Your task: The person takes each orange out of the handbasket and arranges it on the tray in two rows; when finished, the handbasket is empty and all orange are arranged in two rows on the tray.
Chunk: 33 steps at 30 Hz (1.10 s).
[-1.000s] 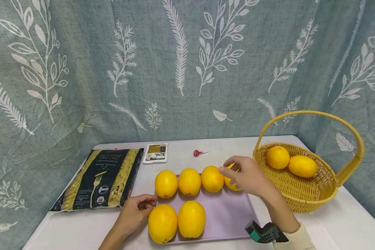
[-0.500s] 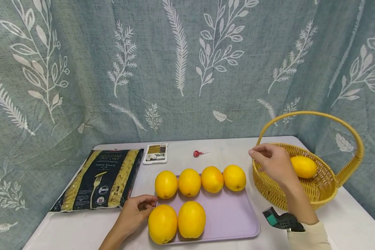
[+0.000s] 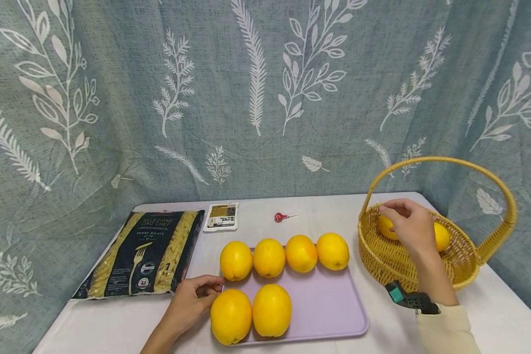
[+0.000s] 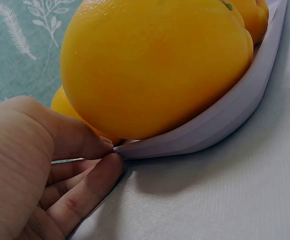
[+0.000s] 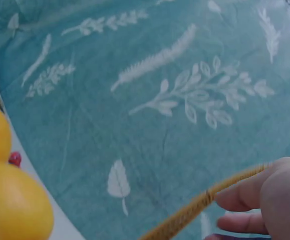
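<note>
My left hand (image 3: 190, 302) pinches the left rim of a lilac tray (image 3: 325, 307); in the left wrist view, thumb and finger (image 4: 109, 167) meet at the tray's edge. On the tray lie several oranges, a back row with this orange (image 3: 333, 251) at its right end and two in front, including this orange (image 3: 272, 310). Over a yellow wicker basket (image 3: 380, 263), my right hand (image 3: 411, 228) hovers with fingers loosely bent. An orange (image 3: 387, 227) lies beside its fingertips, partly hidden; contact cannot be told. Another yellow fruit (image 3: 441, 237) sits behind the wrist.
The basket's tall handle (image 3: 442, 159) arches above the right hand. A black bag of penne pasta (image 3: 143, 253) lies at the left. Towards the back are a small white-edged packet (image 3: 221, 217) and a red lollipop (image 3: 280, 217). A green-blue curtain (image 3: 265, 98) hangs behind.
My right hand has moved right, from the last orange of the tray's back row to above the basket. That orange stays on the tray. The left hand has not moved.
</note>
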Motion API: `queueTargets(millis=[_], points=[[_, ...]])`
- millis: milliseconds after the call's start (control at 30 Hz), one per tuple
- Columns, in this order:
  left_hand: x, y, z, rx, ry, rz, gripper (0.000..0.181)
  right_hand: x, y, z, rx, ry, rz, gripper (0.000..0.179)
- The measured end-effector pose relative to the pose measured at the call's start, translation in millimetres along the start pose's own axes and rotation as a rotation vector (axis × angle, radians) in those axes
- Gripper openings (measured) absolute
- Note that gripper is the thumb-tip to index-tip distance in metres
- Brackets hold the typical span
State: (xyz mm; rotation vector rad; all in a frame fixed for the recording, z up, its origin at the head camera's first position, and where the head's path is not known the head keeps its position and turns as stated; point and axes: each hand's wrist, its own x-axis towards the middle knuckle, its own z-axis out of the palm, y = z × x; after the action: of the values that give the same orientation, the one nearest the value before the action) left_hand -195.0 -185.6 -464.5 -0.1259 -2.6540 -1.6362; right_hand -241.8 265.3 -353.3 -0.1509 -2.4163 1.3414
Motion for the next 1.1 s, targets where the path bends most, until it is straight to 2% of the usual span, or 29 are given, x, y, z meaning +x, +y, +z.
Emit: queueTargets(millis=[267,400,500,767,933,1100], points=[[-1.0,0.2,-0.9,0.002,0.003,0.000,0.028,14.4,16.2,1.8,-0.049,0.112,0.094,0.044],[-1.2,0.2,-0.3,0.001,0.008,-0.011,0.028,21.7,20.7,2.0,-0.071,0.128,0.116,0.053],[-1.2,0.3,0.1,-0.001,0.004,-0.016,0.028,25.9,24.6,0.5,-0.086,0.095,0.141,0.061],[0.2,-0.6,-0.1,-0.008,-0.009,-0.003,0.028,33.1,39.0,-1.5,-0.143,-0.076,0.164,0.077],[0.7,-1.0,-0.2,-0.009,-0.010,0.001,0.027,34.6,44.7,-0.3,-0.202,-0.110,0.165,0.079],[0.2,-0.2,-0.5,-0.003,-0.010,0.004,0.027,35.7,49.4,2.3,-0.267,-0.146,0.114,0.077]])
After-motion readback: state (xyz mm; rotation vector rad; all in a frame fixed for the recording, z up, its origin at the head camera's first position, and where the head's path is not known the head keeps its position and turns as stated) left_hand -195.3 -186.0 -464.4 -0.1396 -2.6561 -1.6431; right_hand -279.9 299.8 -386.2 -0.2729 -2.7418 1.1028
